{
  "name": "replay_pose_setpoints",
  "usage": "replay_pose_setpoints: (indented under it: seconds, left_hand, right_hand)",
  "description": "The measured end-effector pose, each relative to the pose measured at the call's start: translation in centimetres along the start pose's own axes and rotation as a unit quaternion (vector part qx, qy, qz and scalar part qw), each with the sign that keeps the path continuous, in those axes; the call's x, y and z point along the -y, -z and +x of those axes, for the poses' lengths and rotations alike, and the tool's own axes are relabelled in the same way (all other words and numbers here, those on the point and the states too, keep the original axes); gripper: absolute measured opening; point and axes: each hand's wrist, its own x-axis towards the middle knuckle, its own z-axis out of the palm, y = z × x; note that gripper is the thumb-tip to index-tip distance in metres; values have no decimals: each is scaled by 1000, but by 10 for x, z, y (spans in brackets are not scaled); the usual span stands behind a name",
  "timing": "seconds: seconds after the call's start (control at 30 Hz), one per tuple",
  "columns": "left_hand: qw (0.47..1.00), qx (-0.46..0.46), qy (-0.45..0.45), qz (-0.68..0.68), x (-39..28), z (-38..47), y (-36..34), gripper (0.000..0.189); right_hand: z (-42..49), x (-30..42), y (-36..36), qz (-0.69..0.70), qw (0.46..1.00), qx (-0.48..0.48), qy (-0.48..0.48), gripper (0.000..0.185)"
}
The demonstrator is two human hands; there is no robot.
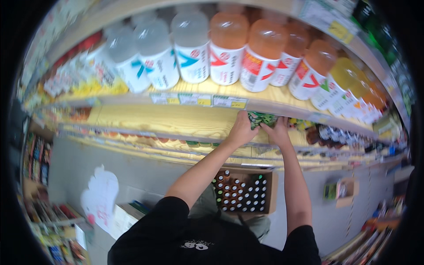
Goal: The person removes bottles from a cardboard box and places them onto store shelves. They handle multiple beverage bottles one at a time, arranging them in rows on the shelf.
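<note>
Both arms reach forward to a wooden shelf (159, 119) below a row of drink bottles. My left hand (242, 131) holds the left side of a green printed package (261, 119), whose far part is hidden under the shelf above. At its right side is my right hand (279, 131), with a finger or thumb at the package's near edge. Just right of that hand, yellow packages (299, 123) sit on the same shelf. Above stand bottles with clear drink (190, 46) and orange drink (228, 46), all with white labels.
A cardboard box (272, 192) of capped bottles stands on the floor near my legs. Left of my body is a white carton (124, 220), and a smaller open box (347, 192) lies at the right. Price labels (195, 99) line the upper shelf's edge.
</note>
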Motion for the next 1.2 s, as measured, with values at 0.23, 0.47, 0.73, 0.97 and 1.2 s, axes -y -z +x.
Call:
replay_pose_setpoints:
  seconds: [0.23, 0.47, 0.73, 0.97, 1.2]
  left_hand:
    - [1000, 24, 2, -11, 12, 0, 2, 75]
    - [996, 79, -11, 29, 45, 8, 14, 91]
    - [994, 78, 40, -63, 28, 12, 22, 82]
    - [991, 121, 65, -5, 32, 16, 33, 85]
    - [988, 150, -22, 42, 60, 17, 29, 78]
  right_hand:
    - [-28, 8, -29, 176, 968, -94, -156, 73]
    - [-41, 60, -27, 74, 948, -103, -291, 74]
    - [-33, 71, -24, 71, 946, -145, -282, 71]
    - [-20, 77, -17, 77, 935, -86, -336, 66]
    - [-14, 97, -23, 65, 908, -131, -393, 61]
